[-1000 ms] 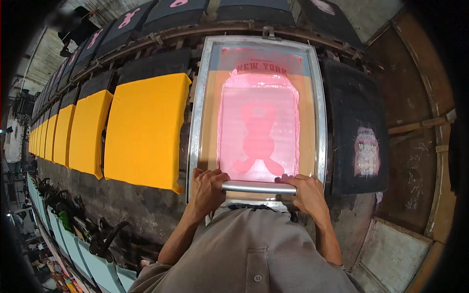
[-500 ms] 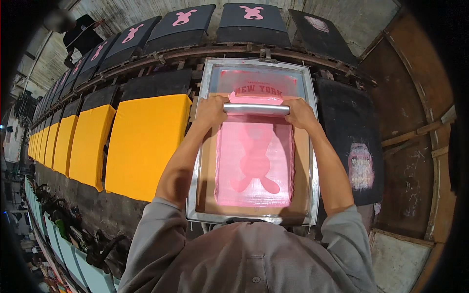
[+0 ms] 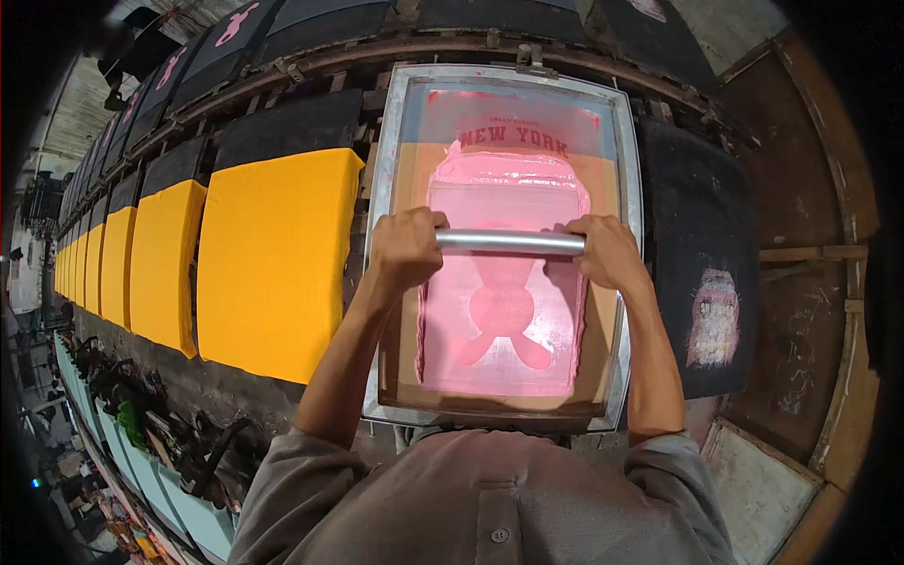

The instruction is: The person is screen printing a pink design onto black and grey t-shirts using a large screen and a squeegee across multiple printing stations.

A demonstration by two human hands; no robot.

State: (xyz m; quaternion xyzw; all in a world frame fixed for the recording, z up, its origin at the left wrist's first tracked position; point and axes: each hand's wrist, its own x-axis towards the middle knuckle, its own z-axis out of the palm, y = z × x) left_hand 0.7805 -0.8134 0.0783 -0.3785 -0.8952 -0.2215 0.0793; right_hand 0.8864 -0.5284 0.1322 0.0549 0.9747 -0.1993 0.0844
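Observation:
My left hand (image 3: 407, 247) and my right hand (image 3: 610, 250) are closed round the two ends of a squeegee with a silver bar handle (image 3: 510, 241). It lies crosswise over a silk-screen printing frame (image 3: 388, 141) with metal edges, directly before me. Pink ink (image 3: 513, 168) is heaped in a thick, wet band beyond the squeegee, and more lines the sides of the coated area. A darker pink rabbit shape (image 3: 502, 311) shows on the mesh, its upper part hidden behind the bar. Dark lettering shows at the frame's far end. The squeegee's blade edge is hidden.
To the left runs a row of boards covered in yellow fabric (image 3: 273, 264). A black board with a pale smear (image 3: 702, 198) stands close on the right. Behind are dark boards, some bearing pink rabbits (image 3: 235, 24). Another person (image 3: 151, 47) stands far left.
Both hands have drawn the squeegee toward me, from near the lettering to over the rabbit's upper part. A band of pink ink now shows beyond it. The whole view has shifted somewhat.

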